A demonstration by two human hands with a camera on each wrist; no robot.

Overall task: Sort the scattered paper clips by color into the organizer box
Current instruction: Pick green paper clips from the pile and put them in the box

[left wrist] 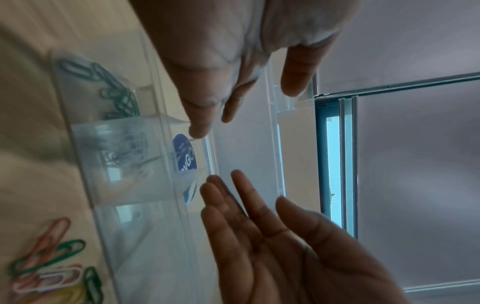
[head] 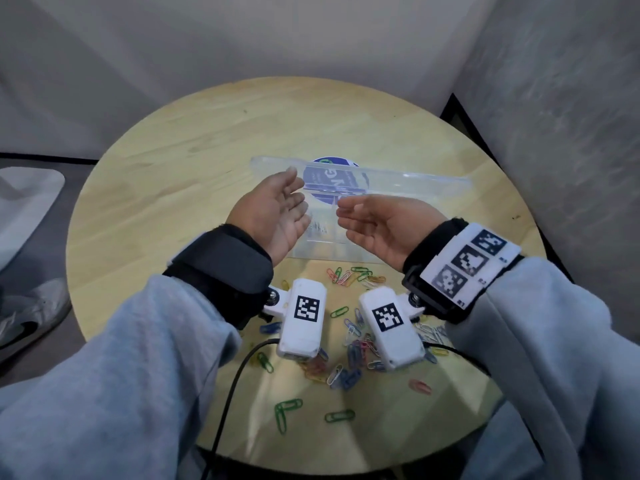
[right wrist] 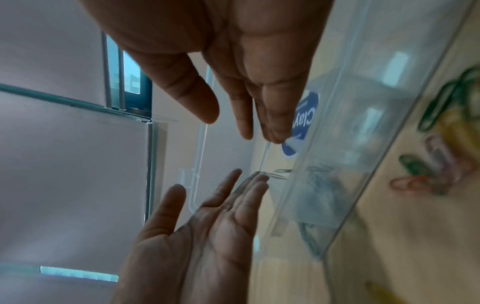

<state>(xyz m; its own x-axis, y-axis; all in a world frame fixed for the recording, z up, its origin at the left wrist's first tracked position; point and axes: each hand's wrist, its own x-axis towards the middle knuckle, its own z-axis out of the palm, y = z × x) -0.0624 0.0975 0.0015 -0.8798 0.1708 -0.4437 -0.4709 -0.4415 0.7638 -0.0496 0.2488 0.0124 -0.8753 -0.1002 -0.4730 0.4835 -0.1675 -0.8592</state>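
A clear organizer box [head: 322, 249] sits mid-table with its lid [head: 415, 183] standing open behind it. My left hand [head: 292, 199] and right hand [head: 358, 216] hover over the box, palms facing each other, fingers straight, holding nothing. The left wrist view shows my left hand [left wrist: 259, 98] above and the right hand [left wrist: 246, 195] below. One compartment holds green clips [left wrist: 114, 90], the one beside it pale clips [left wrist: 124, 146]. Colored paper clips [head: 349, 355] lie scattered between the box and the table's near edge. In the right wrist view, my right hand [right wrist: 228, 123] and left hand [right wrist: 221, 185] are empty.
The round wooden table [head: 173, 188] is boxed in by grey walls behind and to the right. A black cable [head: 239, 368] runs off the front edge. A shoe [head: 31, 313] is on the floor at the left. A blue sticker [head: 329, 181] shows through the lid.
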